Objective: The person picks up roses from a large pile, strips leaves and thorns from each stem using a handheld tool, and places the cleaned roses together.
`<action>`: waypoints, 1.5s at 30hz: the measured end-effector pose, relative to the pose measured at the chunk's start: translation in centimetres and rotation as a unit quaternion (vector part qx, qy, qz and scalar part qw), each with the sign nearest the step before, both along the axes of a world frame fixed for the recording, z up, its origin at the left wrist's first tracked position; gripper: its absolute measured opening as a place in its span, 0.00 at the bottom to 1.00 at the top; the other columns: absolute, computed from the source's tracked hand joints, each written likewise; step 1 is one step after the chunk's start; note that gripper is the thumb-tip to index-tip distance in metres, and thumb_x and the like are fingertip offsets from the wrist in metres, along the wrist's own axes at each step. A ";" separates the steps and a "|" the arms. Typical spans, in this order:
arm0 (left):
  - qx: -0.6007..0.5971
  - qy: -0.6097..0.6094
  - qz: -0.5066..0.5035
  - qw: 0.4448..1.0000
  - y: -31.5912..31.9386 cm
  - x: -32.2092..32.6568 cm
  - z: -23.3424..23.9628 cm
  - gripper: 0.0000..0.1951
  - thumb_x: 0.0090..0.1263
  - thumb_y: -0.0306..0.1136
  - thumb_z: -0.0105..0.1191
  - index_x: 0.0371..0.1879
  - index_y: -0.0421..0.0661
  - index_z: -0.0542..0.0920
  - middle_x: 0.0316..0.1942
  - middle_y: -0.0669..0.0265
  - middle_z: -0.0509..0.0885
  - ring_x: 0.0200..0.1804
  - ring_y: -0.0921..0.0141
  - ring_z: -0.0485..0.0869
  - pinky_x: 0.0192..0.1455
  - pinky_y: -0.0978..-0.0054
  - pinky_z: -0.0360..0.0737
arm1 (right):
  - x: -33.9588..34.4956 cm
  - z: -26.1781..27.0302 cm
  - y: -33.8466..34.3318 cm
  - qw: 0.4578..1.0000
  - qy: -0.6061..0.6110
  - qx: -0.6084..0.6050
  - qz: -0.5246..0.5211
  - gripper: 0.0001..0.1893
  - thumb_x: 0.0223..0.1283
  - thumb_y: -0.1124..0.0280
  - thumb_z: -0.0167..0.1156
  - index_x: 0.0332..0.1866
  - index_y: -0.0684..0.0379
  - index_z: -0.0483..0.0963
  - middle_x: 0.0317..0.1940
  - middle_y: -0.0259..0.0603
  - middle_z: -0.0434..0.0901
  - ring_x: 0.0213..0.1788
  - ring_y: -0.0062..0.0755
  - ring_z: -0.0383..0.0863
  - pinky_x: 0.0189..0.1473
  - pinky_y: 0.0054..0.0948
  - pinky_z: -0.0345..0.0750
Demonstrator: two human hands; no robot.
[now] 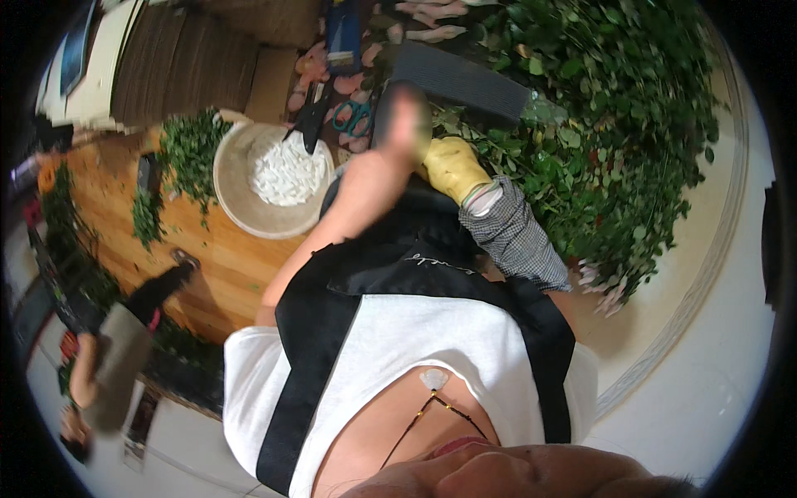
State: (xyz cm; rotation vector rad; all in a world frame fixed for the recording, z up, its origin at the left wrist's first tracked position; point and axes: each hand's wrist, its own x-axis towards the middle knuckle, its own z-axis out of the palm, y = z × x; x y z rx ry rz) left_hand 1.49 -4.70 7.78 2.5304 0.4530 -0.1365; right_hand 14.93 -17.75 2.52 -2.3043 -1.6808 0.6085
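My left hand (401,127), bare, reaches forward at the table; heavy blur covers it, and whether it holds anything is unclear. Close beside it is my right hand (453,165) in a yellow glove, with a checkered sleeve (514,230) on the forearm. The glove's fingers are mostly hidden, so its grip does not show. Just beyond the glove lie leafy green stems (504,143). A grey ribbed board (461,78) lies past both hands. Left of my bare hand are teal-handled scissors (352,118) and a black tool (306,124) among pink petals (311,65).
A round basin (227,187) of small white pieces (286,171) stands left of my arm. Stacked cardboard sheets (180,68) rise at far left. A large heap of leafy stems (598,124) fills the right. Another person (115,373) bends at lower left, near more greenery (68,230).
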 end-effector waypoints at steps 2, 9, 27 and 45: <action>0.082 0.002 -0.016 0.996 -4.7 -0.7 -1.3 0.11 0.66 0.35 0.55 0.28 0.40 0.84 0.26 0.53 0.85 0.35 0.56 0.87 0.32 0.60 0.82 | 0.3 0.4 -0.1 0.998 0.048 0.024 -0.037 0.09 0.62 0.61 0.66 0.33 0.55 0.81 0.27 0.49 0.85 0.34 0.54 0.86 0.40 0.50 0.80; 0.121 -0.004 -0.027 0.992 -6.7 -0.6 -2.7 0.12 0.63 0.35 0.56 0.26 0.39 0.85 0.36 0.47 0.85 0.38 0.57 0.84 0.32 0.68 0.80 | 0.2 0.5 0.0 1.000 -0.005 0.020 -0.019 0.10 0.61 0.60 0.66 0.32 0.53 0.79 0.24 0.45 0.82 0.31 0.50 0.84 0.36 0.45 0.79; 0.136 0.026 0.002 0.990 -6.9 0.9 -2.7 0.18 0.57 0.32 0.57 0.41 0.30 0.88 0.53 0.32 0.83 0.37 0.62 0.85 0.30 0.73 0.85 | 2.2 1.4 2.1 0.996 -0.067 0.055 -0.026 0.15 0.62 0.59 0.68 0.46 0.59 0.79 0.23 0.43 0.83 0.26 0.49 0.83 0.31 0.44 0.78; 0.204 -0.023 0.041 0.978 -6.2 4.2 -5.2 0.16 0.62 0.33 0.54 0.42 0.34 0.86 0.62 0.40 0.79 0.45 0.62 0.81 0.45 0.72 0.80 | 2.2 2.5 0.9 0.985 -0.069 0.024 -0.154 0.14 0.68 0.63 0.62 0.51 0.59 0.81 0.32 0.52 0.86 0.36 0.53 0.86 0.41 0.47 0.81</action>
